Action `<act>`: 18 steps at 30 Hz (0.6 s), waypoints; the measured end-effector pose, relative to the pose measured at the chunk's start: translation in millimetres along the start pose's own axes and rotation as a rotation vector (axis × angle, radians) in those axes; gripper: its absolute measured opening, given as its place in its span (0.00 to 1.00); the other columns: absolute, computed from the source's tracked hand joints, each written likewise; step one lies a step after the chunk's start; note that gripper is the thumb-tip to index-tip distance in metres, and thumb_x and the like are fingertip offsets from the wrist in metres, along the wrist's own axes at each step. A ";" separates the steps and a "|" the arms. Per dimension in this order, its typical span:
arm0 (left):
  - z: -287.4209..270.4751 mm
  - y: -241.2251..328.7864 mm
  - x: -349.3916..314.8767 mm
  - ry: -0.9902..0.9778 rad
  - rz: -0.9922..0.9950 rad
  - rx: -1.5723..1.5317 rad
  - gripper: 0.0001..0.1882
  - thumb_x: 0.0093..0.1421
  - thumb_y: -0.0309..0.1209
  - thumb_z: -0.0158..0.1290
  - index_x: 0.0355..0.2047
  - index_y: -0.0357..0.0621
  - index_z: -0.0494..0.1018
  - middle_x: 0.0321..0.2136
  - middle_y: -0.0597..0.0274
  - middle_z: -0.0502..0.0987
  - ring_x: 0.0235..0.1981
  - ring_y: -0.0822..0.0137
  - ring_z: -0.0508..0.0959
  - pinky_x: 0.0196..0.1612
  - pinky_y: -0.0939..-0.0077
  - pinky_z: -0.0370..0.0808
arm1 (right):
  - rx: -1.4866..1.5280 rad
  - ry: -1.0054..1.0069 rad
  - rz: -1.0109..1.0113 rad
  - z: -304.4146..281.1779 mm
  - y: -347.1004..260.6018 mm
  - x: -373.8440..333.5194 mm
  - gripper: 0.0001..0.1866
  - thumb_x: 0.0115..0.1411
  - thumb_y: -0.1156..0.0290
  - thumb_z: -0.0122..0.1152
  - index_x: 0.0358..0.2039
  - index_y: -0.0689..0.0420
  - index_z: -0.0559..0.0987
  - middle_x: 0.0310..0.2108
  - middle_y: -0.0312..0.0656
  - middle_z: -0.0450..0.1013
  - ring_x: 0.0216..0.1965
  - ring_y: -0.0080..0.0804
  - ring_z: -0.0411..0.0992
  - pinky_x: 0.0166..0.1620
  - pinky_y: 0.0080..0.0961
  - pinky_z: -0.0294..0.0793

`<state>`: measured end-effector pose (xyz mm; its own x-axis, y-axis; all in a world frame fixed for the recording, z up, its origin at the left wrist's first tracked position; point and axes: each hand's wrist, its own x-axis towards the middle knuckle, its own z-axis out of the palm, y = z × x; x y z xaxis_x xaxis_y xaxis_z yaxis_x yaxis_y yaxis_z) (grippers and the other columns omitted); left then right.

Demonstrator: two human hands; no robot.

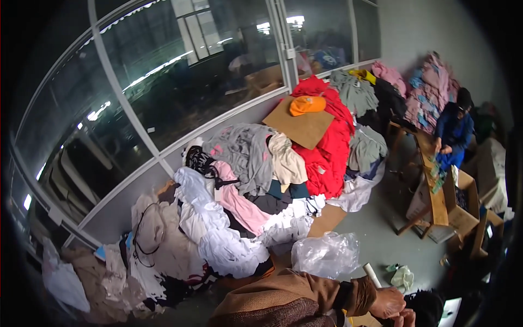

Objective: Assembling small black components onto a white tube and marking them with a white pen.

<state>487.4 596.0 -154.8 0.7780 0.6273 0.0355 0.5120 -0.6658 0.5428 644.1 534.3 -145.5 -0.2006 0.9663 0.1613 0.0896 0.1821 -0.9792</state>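
At the lower right, my left hand point(388, 303) reaches out of a brown sleeve point(305, 294), its fingers curled closed. What it grips, if anything, is hidden. Just below it show a few bent fingers of my right hand point(406, 318), close against the left one; the rest is cut off by the lower edge. A white tube-like rod point(372, 275) sticks up beside my left wrist, and I cannot tell whether it is held. Dark fuzzy material point(425, 305) and a bright white flat piece point(450, 312) lie to the right of my hands.
Big heaps of clothes point(223, 240) line the glazed partition, with a red heap point(329, 158) under cardboard point(299, 122) and an orange cap point(308, 105). Clear plastic point(327, 255) lies nearby. A person in blue point(455, 133) works at a wooden bench point(433, 185) beside an open box point(463, 199).
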 end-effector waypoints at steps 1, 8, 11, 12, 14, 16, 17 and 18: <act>-4.5 -3.9 -5.8 0.031 -0.005 -0.018 0.16 0.51 0.42 0.50 0.24 0.41 0.76 0.24 0.51 0.77 0.28 0.58 0.77 0.29 0.62 0.73 | 0.063 -0.045 -0.028 1.4 8.5 10.6 0.05 0.58 0.76 0.53 0.34 0.61 0.69 0.34 0.37 0.67 0.34 0.22 0.64 0.39 0.17 0.64; -23.0 -4.9 -28.2 0.205 0.030 -0.115 0.15 0.51 0.41 0.50 0.24 0.40 0.75 0.23 0.50 0.76 0.27 0.56 0.76 0.29 0.62 0.73 | 0.381 -0.079 0.083 6.4 23.7 21.8 0.04 0.58 0.75 0.54 0.33 0.60 0.69 0.34 0.37 0.67 0.34 0.23 0.64 0.37 0.18 0.65; -28.8 -3.5 -34.3 0.248 0.064 -0.135 0.15 0.52 0.41 0.50 0.25 0.40 0.75 0.23 0.49 0.75 0.27 0.56 0.76 0.29 0.61 0.72 | 0.513 -0.034 0.128 8.7 15.3 17.0 0.04 0.57 0.75 0.55 0.32 0.59 0.70 0.34 0.37 0.67 0.34 0.22 0.65 0.35 0.16 0.65; -30.9 -3.3 -35.0 0.257 0.077 -0.141 0.15 0.52 0.40 0.50 0.25 0.40 0.75 0.23 0.49 0.75 0.27 0.55 0.76 0.29 0.61 0.72 | 0.519 -0.035 0.114 6.2 17.4 16.7 0.04 0.57 0.75 0.55 0.32 0.59 0.70 0.34 0.37 0.67 0.34 0.22 0.65 0.35 0.16 0.65; -31.1 -4.8 -36.5 0.273 0.102 -0.160 0.15 0.52 0.40 0.50 0.25 0.39 0.74 0.23 0.49 0.75 0.27 0.55 0.76 0.29 0.61 0.72 | 0.505 -0.089 0.095 3.8 19.2 14.2 0.05 0.57 0.75 0.55 0.31 0.60 0.69 0.33 0.37 0.67 0.33 0.22 0.65 0.34 0.15 0.67; -22.7 -13.5 -29.9 0.250 0.026 -0.155 0.11 0.51 0.36 0.50 0.22 0.41 0.74 0.20 0.55 0.74 0.24 0.60 0.75 0.28 0.63 0.71 | 0.503 -0.109 0.083 2.8 21.8 14.7 0.05 0.57 0.75 0.56 0.31 0.60 0.69 0.33 0.37 0.67 0.33 0.22 0.65 0.33 0.15 0.67; -20.3 -17.1 -26.8 0.231 -0.052 -0.161 0.08 0.51 0.32 0.51 0.19 0.44 0.74 0.16 0.60 0.73 0.22 0.65 0.74 0.27 0.65 0.69 | 0.442 -0.125 0.054 2.5 22.1 15.2 0.05 0.57 0.75 0.56 0.31 0.60 0.69 0.32 0.37 0.67 0.31 0.21 0.64 0.33 0.14 0.68; -19.5 -17.7 -25.5 0.226 -0.052 -0.163 0.08 0.51 0.32 0.51 0.19 0.44 0.74 0.16 0.60 0.73 0.22 0.65 0.74 0.27 0.65 0.69 | 0.379 -0.143 0.031 4.7 16.1 15.0 0.05 0.57 0.75 0.56 0.30 0.60 0.69 0.31 0.36 0.67 0.29 0.20 0.64 0.33 0.14 0.68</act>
<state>451.4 599.6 -149.0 0.6420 0.7451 0.1806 0.4694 -0.5682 0.6758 638.0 550.8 -159.4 -0.3396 0.9304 0.1380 -0.2629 0.0470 -0.9637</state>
